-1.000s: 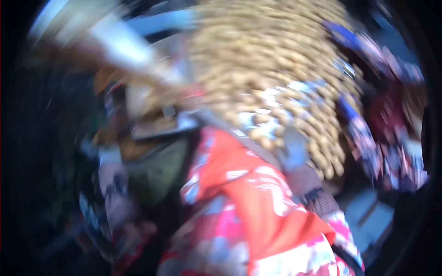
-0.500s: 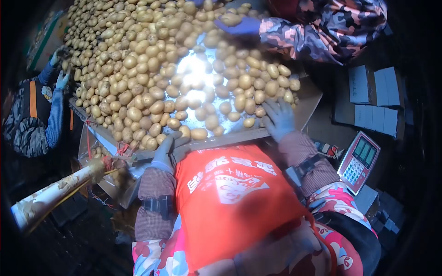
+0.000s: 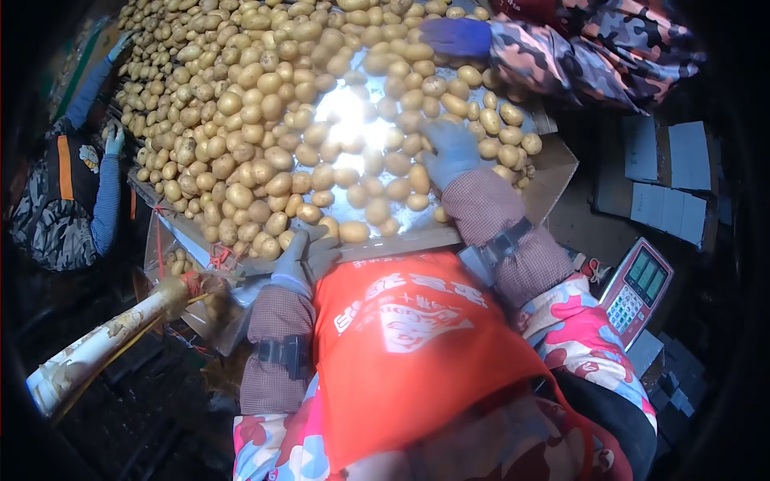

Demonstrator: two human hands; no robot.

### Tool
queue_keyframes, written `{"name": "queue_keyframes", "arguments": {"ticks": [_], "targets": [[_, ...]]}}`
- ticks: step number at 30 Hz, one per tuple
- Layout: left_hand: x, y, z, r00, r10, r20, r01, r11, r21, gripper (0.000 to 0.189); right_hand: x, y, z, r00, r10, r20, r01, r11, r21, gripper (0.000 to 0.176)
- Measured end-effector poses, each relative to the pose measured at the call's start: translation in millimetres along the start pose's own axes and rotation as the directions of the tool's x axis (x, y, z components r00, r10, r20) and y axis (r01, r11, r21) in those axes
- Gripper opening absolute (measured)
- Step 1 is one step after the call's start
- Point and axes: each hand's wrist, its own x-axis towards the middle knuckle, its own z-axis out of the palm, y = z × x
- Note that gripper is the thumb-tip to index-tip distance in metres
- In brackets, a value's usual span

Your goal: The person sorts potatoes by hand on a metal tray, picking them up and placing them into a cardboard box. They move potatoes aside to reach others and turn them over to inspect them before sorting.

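Note:
A large heap of potatoes (image 3: 233, 104) covers the sorting table (image 3: 417, 237), thinning out around a bright glare on its metal surface. My left hand (image 3: 305, 258), in a grey glove, rests at the table's near edge beside the closest potatoes, its fingers apart and nothing held. Farther in, my right hand (image 3: 451, 152), also gloved, reaches over the table among potatoes on the right side. Its fingers are spread and touch or nearly touch potatoes; none is gripped.
A co-worker's blue-gloved hand (image 3: 457, 37) reaches in at the top right. Another person (image 3: 72, 192) works at the left. A digital scale (image 3: 635, 290) and stacked boxes (image 3: 670, 172) stand right; a worn pole (image 3: 104, 341) juts up at lower left.
My right hand has moved from the near edge forward and left over the potatoes. The co-worker's blue glove no longer shows a potato. One hand of the person at left has moved up.

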Motion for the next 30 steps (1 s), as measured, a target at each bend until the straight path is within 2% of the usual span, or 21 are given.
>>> {"name": "queue_keyframes", "arguments": {"ticks": [2, 4, 5, 7, 8, 9, 10, 11, 13, 15, 17, 19, 20, 21, 22, 23, 24, 25, 26, 28, 30], "targets": [[-7.0, -1.6, 22.4, 0.984, -0.031, 0.176, 0.049, 0.994, -0.101, 0.053, -22.2, -22.2, 9.6, 0.979, 0.190, 0.069, -0.194, 0.788, 0.584, 0.056], [-10.4, -9.0, 62.5, 0.972, -0.007, 0.234, 0.062, 0.972, -0.229, 0.052, -54.1, -54.8, 13.6, 0.985, 0.040, 0.167, -0.138, 0.767, 0.627, 0.055], [-9.0, -11.6, 74.6, 0.964, 0.005, 0.267, 0.074, 0.956, -0.285, 0.052, -63.5, -65.3, 7.1, 0.960, -0.161, 0.229, 0.050, 0.903, 0.427, 0.053], [3.9, -27.6, 68.2, 0.900, 0.292, 0.324, -0.373, 0.901, 0.222, 0.045, -58.8, -41.6, 33.5, 0.880, -0.469, -0.068, 0.471, 0.850, 0.236, 0.049], [16.5, -35.1, 54.7, 0.899, 0.286, 0.331, -0.362, 0.911, 0.196, 0.040, -52.4, -31.2, 43.5, 0.764, -0.620, -0.179, 0.640, 0.762, 0.096, 0.047], [28.9, -42.6, 41.3, 0.899, 0.280, 0.338, -0.351, 0.921, 0.170, 0.036, -42.4, -14.2, 37.5, 0.873, -0.475, -0.115, 0.483, 0.873, 0.061, 0.044], [41.2, -49.9, 28.0, 0.898, 0.274, 0.345, -0.339, 0.930, 0.145, 0.033, -44.0, 3.8, 21.0, 0.896, -0.435, -0.090, 0.430, 0.900, -0.067, 0.043], [32.1, -32.7, 19.5, 0.905, 0.109, 0.411, -0.016, 0.975, -0.222, 0.033, -49.6, 22.9, 4.8, 0.917, -0.393, -0.068, 0.374, 0.907, -0.194, 0.042], [19.7, -30.7, -0.7, 0.956, 0.151, 0.253, -0.102, 0.976, -0.195, 0.025, -72.6, 59.6, 1.2, 0.852, -0.483, -0.202, 0.425, 0.864, -0.272, 0.040], [-2.5, -27.8, -28.4, 0.978, 0.180, 0.104, -0.158, 0.968, -0.195, 0.019, -91.9, 72.8, -19.8, 0.872, -0.431, -0.231, 0.376, 0.893, -0.248, 0.038], [-39.4, -21.4, -62.8, 0.984, 0.179, -0.023, -0.176, 0.922, -0.345, 0.015, -96.0, 119.1, -22.9, 0.983, -0.129, -0.134, 0.078, 0.941, -0.330, 0.027], [-51.9, -25.8, -143.1, 0.939, 0.186, 0.290, 0.029, 0.795, -0.606, 0.026, -80.1, 140.4, -48.8, 0.961, -0.049, -0.274, -0.046, 0.943, -0.329, 0.017], [-64.2, -29.6, -200.7, 0.931, 0.251, 0.264, -0.052, 0.808, -0.586, 0.026, -63.4, 148.2, -56.2, 0.936, 0.052, -0.347, -0.143, 0.960, -0.240, 0.015], [-77.3, -19.8, -214.3, 0.941, 0.321, 0.106, -0.146, 0.669, -0.729, 0.027, -43.0, 148.7, -63.7, 0.923, 0.010, -0.385, -0.108, 0.967, -0.232, 0.018], [-99.2, -14.0, -228.2, 0.922, 0.269, -0.277, -0.381, 0.512, -0.770, 0.039, -20.3, 146.1, -67.3, 0.892, -0.081, -0.444, -0.059, 0.954, -0.293, 0.022], [-89.0, -10.4, -290.9, 0.764, 0.128, -0.633, -0.616, 0.436, -0.656, 0.052, 6.1, 139.9, -69.1, 0.874, -0.142, -0.465, -0.018, 0.946, -0.323, 0.033], [-95.6, -4.4, -313.4, 0.653, 0.105, -0.750, -0.708, 0.437, -0.555, 0.052, 30.2, 116.6, -67.0, 0.925, 0.064, -0.376, -0.165, 0.956, -0.243, 0.040], [-104.7, -6.8, -332.7, 0.656, 0.170, -0.735, -0.714, 0.455, -0.532, 0.052, 51.9, 96.7, -63.2, 0.927, 0.265, -0.265, -0.318, 0.931, -0.181, 0.046], [-111.2, -11.4, -334.6, 0.693, 0.247, -0.678, -0.696, 0.474, -0.539, 0.052, 69.0, 103.8, -40.8, 0.938, 0.225, -0.266, -0.264, 0.957, -0.123, 0.056], [-116.1, -24.2, -289.0, 0.815, 0.368, -0.449, -0.575, 0.618, -0.537, 0.052, 70.5, 66.2, -6.3, 0.944, 0.022, -0.330, -0.165, 0.896, -0.412, 0.057], [-104.8, -22.4, -199.3, 0.914, 0.309, -0.263, -0.396, 0.821, -0.410, 0.053, 36.0, 25.0, 22.0, 0.903, -0.274, -0.330, -0.004, 0.764, -0.645, 0.058]]}}
